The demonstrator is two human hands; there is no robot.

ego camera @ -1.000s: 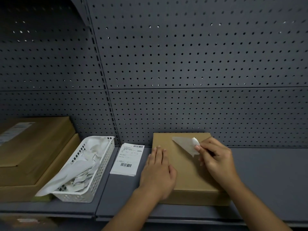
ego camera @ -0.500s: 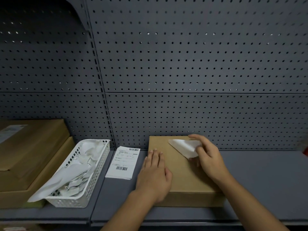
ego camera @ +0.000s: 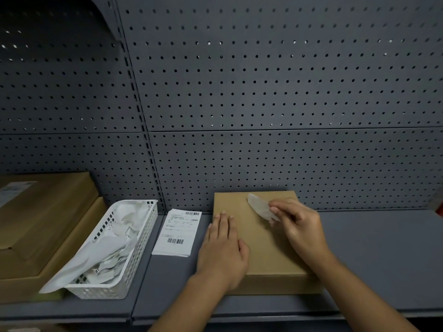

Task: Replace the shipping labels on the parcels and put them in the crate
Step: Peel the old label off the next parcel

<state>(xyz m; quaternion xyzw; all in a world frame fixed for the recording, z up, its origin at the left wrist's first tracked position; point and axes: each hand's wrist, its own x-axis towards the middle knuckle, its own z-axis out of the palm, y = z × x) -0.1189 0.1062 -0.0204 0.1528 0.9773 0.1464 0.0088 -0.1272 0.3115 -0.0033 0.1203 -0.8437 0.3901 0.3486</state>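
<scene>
Presently the left hand presses flat on the parcel while the right hand pinches the half-peeled label, lifted at the far right corner.

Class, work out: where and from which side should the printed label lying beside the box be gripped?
Probably pinch the label at its near short edge, coming from the front: it lies flat, the basket crowds its left, the box and left hand its right, and only bare shelf lies before it.
</scene>
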